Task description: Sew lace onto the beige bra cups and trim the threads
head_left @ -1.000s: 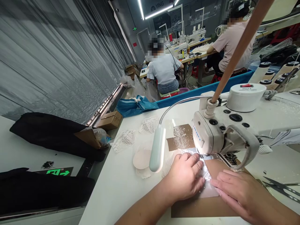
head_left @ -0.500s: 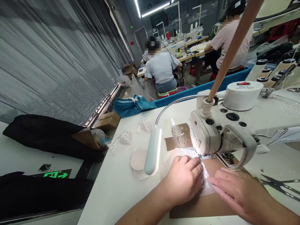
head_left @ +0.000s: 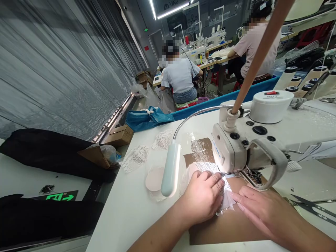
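White lace cloth (head_left: 228, 194) lies on a flat brown sheet (head_left: 220, 229), right by the front of a big white sewing machine (head_left: 231, 148). Part of the lace pokes out above the left hand (head_left: 203, 197), and part shows between the two hands. The spot where it meets the needle is too hard to see.

The left hand is palm down on top of the lace, with its fingers bent a little. The right hand (head_left: 261, 208) touches the lace's edge with its fingertips. Whether either hand pinches the cloth cannot be told, as the undersides are hidden.

A pale green lamp (head_left: 170, 171) on a bendy metal neck hangs near the left hand. Two more lace pieces (head_left: 136, 159) lie farther off on the white table (head_left: 118, 213), and a pale round piece (head_left: 154, 179) is just beside the lamp. Dark scissors (head_left: 313, 207) lie near the right arm.

Past a long blue cloth (head_left: 149, 119), one person in a light blue top (head_left: 181, 75) and another in a pink top (head_left: 264, 49) sit at other tables.
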`<state>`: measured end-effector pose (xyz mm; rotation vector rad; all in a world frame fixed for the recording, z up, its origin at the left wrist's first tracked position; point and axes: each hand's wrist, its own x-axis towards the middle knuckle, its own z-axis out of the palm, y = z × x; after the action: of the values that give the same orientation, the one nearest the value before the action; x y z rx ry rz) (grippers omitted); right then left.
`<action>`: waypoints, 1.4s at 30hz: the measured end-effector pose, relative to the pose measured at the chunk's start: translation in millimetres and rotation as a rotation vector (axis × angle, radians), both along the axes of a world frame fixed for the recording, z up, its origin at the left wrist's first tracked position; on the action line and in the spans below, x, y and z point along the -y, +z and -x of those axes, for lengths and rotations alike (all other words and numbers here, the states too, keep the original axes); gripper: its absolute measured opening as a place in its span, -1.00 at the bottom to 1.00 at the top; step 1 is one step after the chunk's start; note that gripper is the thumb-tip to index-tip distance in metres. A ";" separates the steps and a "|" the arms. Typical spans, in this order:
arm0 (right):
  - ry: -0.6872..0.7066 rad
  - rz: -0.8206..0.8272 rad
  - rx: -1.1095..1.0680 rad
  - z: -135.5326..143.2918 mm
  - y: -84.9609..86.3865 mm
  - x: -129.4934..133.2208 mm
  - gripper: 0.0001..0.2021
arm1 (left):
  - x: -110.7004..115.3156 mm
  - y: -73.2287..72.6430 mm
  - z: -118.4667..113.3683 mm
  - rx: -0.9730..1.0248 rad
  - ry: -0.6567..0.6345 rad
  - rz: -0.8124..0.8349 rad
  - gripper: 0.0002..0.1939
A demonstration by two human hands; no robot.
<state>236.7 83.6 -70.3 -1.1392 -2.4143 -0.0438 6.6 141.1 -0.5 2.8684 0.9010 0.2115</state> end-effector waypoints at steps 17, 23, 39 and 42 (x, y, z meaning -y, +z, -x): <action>-0.201 -0.019 0.099 16.8 27.8 -17.9 -0.62 | -20.1 -14.8 2.6 0.012 0.086 -0.061 -0.67; -0.214 0.001 0.095 18.4 26.8 -18.9 -0.64 | -23.4 -18.8 5.1 0.083 0.153 -0.049 -0.67; 0.013 0.020 0.060 -8.3 25.8 -12.3 -0.61 | -17.1 -18.0 20.0 0.268 0.242 0.031 -0.79; 0.000 -0.018 0.013 -48.9 13.6 2.8 -0.57 | 8.9 -7.8 24.9 0.245 0.019 0.136 -0.84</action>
<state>285.6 80.8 -56.7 -1.1342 -2.4200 -0.0729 -18.4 132.2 -8.3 2.6374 0.8589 0.4718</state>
